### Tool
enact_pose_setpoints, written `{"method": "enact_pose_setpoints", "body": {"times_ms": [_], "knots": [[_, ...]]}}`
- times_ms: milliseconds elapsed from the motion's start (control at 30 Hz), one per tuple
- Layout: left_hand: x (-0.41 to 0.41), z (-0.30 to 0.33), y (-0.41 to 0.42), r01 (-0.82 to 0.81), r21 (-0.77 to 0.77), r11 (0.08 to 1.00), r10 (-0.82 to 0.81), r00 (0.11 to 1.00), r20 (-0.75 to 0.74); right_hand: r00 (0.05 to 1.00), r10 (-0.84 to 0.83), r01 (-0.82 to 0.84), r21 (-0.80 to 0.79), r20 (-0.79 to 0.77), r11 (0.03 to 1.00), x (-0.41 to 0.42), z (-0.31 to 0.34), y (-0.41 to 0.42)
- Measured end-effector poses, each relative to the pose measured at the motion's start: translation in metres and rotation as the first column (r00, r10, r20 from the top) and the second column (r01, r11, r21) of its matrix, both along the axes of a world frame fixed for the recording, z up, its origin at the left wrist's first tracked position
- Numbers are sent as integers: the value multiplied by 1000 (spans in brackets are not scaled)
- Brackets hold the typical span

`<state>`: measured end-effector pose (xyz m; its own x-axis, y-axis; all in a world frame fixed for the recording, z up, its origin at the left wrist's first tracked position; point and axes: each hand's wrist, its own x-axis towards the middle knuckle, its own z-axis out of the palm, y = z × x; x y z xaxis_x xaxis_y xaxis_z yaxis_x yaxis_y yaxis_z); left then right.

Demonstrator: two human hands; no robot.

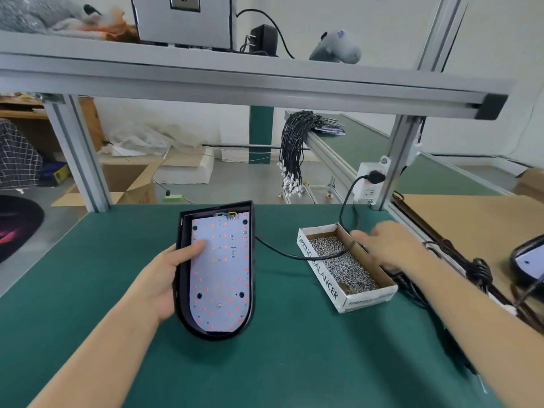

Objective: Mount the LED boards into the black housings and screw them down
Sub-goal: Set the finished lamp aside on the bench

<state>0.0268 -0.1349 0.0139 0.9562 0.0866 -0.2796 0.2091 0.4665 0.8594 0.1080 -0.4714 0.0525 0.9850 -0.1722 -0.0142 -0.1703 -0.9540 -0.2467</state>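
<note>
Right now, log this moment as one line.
left hand holds housing, thumb on LED board | right hand over screw box, blurred

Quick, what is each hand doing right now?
Left hand: grips the black housing, thumb on the LED board.
Right hand: blurred over the screw box; cannot tell.

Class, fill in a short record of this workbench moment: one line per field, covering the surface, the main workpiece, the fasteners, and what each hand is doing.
surface: green mat on the bench
workpiece: black housing with the LED board lying inside it
fasteners: cardboard box of small silver screws, right of the housing
cable: black cable runs from the housing across the box
left hand: grips the housing's left edge, thumb on the board
right hand: blurred, over the box's far side; grasp unclear
</note>
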Motion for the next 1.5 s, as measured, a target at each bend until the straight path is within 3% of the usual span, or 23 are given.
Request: {"method": "enact_pose_setpoints", "body": {"times_ms": [133, 233, 367, 500, 633, 833, 1000, 1067, 1133, 1267, 1400, 1500], "knots": [[-1, 4, -10, 29, -31, 999, -29, 1000, -1, 995, -43, 60, 199, -88, 978, 23, -22, 37], [1, 5, -16, 34, -41, 999, -35, 999, -22, 983, -132, 96, 260, 128, 961, 20, -19, 36], [9, 9, -33, -69, -72, 995, 62, 994, -94, 925, 44, -187, 354, 377, 916, -18, -1, 30], [17, 24, -67, -59, -159, 985, 47, 996, -80, 882, 132, -404, 583, 452, 705, -64, 7, 22], [22, 39, -106, 67, -246, 967, -78, 996, -36, 895, 102, -439, 819, 434, 371, -88, 5, 15], [31, 58, -160, 252, -245, 936, -258, 966, 7, 876, 105, -481, 868, 470, 127, -100, 9, -13], [37, 69, -194, 410, -229, 883, -406, 911, 67, 843, 127, -530, 848, 523, 22, -110, 9, -38], [39, 77, -206, 454, -207, 867, -446, 891, 87, 833, 100, -548, 837, 544, 9, -114, 11, -50], [38, 85, -221, 457, -168, 874, -445, 889, 104, 853, 100, -520, 852, 513, 61, -119, 16, -63], [31, 92, -253, 352, -36, 935, -334, 911, 242, 855, 145, -512, 855, 498, 81, -134, 22, -80], [22, 88, -276, 360, 52, 932, -349, 844, 408, 807, -146, -542, 816, 572, 199, -139, 16, -94], [27, 77, -276, 580, 110, 807, -572, 724, 385, 836, -339, -412, 901, 432, 131, -130, 18, -122]]}}
